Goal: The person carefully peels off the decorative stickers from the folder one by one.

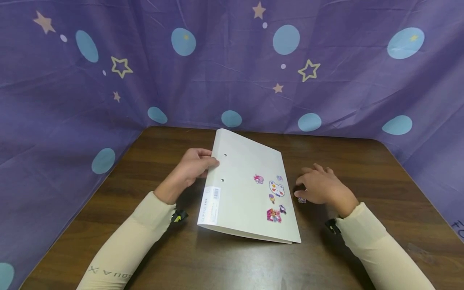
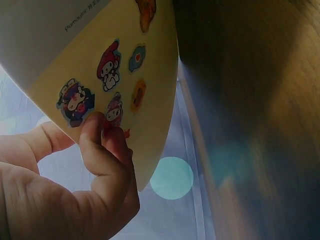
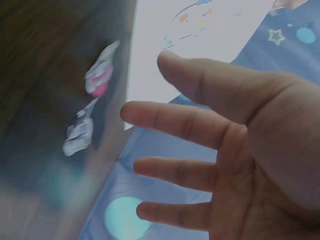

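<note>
Folder (image 1: pixel 241 199) is pinched by left hand (image 1: pixel 192 167), with right hand (image 1: pixel 320 186) loose-fingered beside what look like blurred stickers (image 3: pixel 78 135).

From my end I count one white folder (image 1: pixel 241 201), six stickers (image 1: pixel 277 188) on its top face, at least six more stickers (image 2: pixel 109 65) on the face my left wrist cam sees, two loose stickers (image 3: pixel 78 136), two rivets (image 1: pixel 222 180), one counter (image 1: pixel 250 266).

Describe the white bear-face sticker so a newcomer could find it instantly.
Over the brown wooden table, find the white rectangular folder. On its cover, near the edge by the right hand, is the blue-outlined bear-face sticker. Its mostly white face stands out among colourful stickers.
</note>
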Demonstrator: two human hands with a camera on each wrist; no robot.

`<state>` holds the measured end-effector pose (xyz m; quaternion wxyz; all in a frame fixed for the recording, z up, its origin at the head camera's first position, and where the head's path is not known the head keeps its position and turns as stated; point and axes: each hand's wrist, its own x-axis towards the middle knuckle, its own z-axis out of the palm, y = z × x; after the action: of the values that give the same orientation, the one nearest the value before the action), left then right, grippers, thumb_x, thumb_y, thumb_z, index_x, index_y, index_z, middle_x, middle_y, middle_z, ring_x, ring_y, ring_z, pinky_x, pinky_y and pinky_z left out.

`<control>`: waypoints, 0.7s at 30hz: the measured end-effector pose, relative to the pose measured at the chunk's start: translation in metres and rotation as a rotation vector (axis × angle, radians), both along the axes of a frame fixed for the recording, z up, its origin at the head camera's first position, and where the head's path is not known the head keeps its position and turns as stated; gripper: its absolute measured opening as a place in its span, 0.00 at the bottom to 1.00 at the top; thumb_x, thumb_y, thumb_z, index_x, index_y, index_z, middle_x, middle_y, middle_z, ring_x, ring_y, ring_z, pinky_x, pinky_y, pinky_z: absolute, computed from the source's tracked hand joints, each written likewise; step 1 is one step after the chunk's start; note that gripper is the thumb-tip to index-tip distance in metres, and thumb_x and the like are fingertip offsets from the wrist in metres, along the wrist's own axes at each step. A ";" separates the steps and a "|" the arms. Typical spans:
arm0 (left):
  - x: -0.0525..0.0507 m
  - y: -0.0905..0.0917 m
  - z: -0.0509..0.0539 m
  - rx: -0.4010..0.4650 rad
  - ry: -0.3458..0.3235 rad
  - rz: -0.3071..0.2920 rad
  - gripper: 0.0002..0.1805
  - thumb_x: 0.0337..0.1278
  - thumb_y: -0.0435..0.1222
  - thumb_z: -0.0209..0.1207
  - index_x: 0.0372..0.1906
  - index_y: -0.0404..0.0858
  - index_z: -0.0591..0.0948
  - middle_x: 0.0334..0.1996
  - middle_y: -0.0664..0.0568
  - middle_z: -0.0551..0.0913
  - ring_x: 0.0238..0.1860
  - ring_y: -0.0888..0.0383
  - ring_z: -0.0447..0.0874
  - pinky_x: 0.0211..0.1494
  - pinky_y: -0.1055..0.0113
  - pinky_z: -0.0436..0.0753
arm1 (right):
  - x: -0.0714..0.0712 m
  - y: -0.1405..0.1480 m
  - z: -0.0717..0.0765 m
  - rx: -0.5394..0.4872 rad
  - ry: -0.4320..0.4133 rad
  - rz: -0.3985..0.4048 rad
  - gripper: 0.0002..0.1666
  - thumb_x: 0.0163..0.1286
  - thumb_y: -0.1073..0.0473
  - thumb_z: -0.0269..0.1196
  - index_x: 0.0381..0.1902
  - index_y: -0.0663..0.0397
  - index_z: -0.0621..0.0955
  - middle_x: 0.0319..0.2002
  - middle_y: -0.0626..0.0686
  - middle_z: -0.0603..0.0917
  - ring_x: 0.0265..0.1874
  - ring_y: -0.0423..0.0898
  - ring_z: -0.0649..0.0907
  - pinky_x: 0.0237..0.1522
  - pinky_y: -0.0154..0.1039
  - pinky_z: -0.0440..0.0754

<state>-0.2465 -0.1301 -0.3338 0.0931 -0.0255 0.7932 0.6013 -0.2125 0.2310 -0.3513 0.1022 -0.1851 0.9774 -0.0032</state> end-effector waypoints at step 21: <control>0.000 0.000 0.001 0.005 -0.006 0.004 0.26 0.61 0.32 0.64 0.63 0.27 0.74 0.51 0.39 0.80 0.42 0.51 0.84 0.38 0.62 0.86 | 0.037 -0.037 0.013 0.009 0.061 0.156 0.20 0.56 0.45 0.79 0.44 0.45 0.91 0.68 0.62 0.76 0.71 0.74 0.63 0.65 0.75 0.62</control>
<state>-0.2463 -0.1297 -0.3332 0.0942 -0.0284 0.7912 0.6035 -0.1755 0.1941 -0.3383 0.0732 -0.2603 0.9626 0.0146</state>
